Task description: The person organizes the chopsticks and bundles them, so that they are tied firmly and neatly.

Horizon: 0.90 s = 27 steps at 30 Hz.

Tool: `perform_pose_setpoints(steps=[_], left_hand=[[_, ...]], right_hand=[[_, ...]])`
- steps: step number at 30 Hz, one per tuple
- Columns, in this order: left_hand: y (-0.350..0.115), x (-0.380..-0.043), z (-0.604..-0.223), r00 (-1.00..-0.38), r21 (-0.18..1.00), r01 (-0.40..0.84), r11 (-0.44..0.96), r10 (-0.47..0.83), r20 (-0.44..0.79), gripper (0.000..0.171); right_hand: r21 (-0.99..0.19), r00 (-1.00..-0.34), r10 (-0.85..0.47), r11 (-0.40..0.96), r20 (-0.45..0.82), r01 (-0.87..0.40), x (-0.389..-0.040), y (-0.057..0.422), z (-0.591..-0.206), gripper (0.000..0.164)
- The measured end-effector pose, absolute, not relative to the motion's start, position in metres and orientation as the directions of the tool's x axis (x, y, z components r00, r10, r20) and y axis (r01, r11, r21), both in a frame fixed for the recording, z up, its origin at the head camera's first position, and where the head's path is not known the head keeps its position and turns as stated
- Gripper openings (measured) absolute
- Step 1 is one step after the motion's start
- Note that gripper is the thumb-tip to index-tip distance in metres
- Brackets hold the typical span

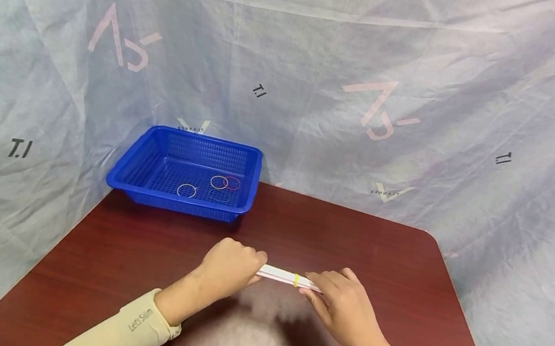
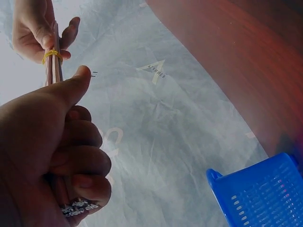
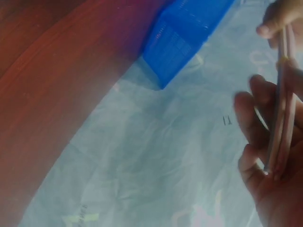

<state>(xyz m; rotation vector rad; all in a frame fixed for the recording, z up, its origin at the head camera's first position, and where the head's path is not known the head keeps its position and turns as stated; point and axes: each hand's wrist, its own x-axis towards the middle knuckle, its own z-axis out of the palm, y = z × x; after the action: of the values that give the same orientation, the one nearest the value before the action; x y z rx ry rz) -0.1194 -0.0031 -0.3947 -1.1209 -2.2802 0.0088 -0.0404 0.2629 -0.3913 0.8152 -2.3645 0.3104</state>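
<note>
A slim bundle of flat white strips is held level above the table's near half, with a yellow rubber band around it. My left hand grips the bundle's left end, fingers curled round it; that end is mostly hidden in the fist. At the other end, my right hand pinches the bundle between thumb and fingers, close beside the band. In the right wrist view, the bundle runs along the right palm, with the thumb over it near the band and the other fingers spread behind.
A blue plastic basket stands at the table's back left. Inside lie several thin rings like rubber bands, among them a pale yellow one and a red one. Grey printed cloth hangs around the dark red table.
</note>
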Motion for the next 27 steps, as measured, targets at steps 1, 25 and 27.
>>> perform_pose_setpoints(steps=[1,25,27], left_hand=[[-0.003,-0.12,-0.395,-0.47,-0.256,0.721,0.644,0.725,0.503,0.036],[0.001,-0.118,-0.402,-0.504,-0.233,0.723,0.651,0.726,0.468,0.032],[0.0,-0.12,-0.402,-0.496,-0.232,0.723,0.65,0.723,0.48,0.032]], right_hand=[[0.005,-0.61,-0.493,0.781,0.62,-0.625,-0.041,0.261,-0.392,0.034],[0.122,-0.555,-0.551,0.77,0.623,-0.627,-0.055,0.222,-0.404,0.049],[0.091,-0.585,-0.535,0.78,0.61,-0.619,-0.054,0.224,-0.403,0.049]])
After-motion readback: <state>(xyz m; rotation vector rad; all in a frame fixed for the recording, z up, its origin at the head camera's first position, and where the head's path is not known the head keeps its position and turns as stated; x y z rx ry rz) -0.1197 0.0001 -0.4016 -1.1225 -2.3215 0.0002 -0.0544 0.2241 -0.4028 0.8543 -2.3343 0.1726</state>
